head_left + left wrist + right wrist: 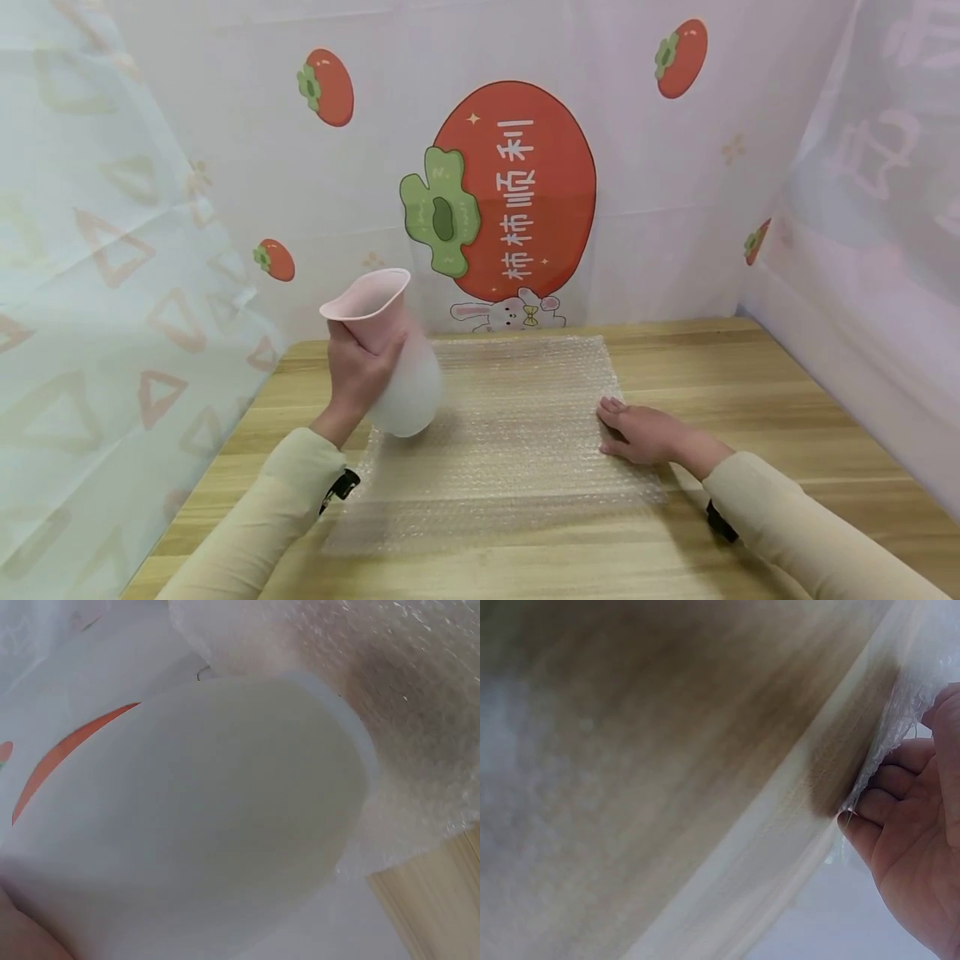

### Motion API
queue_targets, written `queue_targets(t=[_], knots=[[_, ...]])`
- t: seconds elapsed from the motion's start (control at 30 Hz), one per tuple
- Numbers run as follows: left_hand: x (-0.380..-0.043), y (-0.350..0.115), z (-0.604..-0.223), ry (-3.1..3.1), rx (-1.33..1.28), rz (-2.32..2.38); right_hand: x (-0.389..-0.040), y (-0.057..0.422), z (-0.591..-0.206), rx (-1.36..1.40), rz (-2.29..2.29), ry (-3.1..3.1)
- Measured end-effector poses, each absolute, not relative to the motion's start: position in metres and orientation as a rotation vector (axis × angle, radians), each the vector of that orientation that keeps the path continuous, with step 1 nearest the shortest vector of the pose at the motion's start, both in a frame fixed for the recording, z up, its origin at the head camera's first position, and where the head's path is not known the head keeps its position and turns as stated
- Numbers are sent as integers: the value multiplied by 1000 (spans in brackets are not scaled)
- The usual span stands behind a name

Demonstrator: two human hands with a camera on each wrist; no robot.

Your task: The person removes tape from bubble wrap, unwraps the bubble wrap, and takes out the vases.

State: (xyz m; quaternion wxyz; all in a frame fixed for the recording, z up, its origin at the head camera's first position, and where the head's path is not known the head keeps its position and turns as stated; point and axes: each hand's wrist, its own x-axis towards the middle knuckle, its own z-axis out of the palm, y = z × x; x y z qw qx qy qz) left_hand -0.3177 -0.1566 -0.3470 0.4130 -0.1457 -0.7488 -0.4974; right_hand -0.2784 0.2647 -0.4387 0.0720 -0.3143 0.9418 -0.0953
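Observation:
A vase (411,385), pink at its wavy mouth and white toward the base, is in my left hand (362,371), which grips it round the neck. Tilted, it hangs over the left part of a bubble wrap sheet (517,417). Its pale body (217,802) fills much of the left wrist view. At the sheet's right edge, my right hand (641,432) rests with its fingers on the plastic. The right wrist view shows that hand's fingers (877,802) bent slightly against the wrap's edge (892,735).
Under the sheet is a wooden table (750,400). A white cloth with printed persimmons (540,192) hangs behind it, and more printed cloth (112,250) hangs at the left and right sides.

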Motion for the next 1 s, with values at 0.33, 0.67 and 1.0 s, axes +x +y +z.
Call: queue_targets(t=[0.33,0.67,1.0], knots=[[-323,-192,-342,-1854,-288,-1213,-278,265,-438,-984,-277,2839],[-325,-231,-343,-1870,-168,-1164,-279,263,-439,-1010,-269,2844],[-328,-257,-343,-1923,-35,-1125,-277,263,-435,-984,-278,2842]])
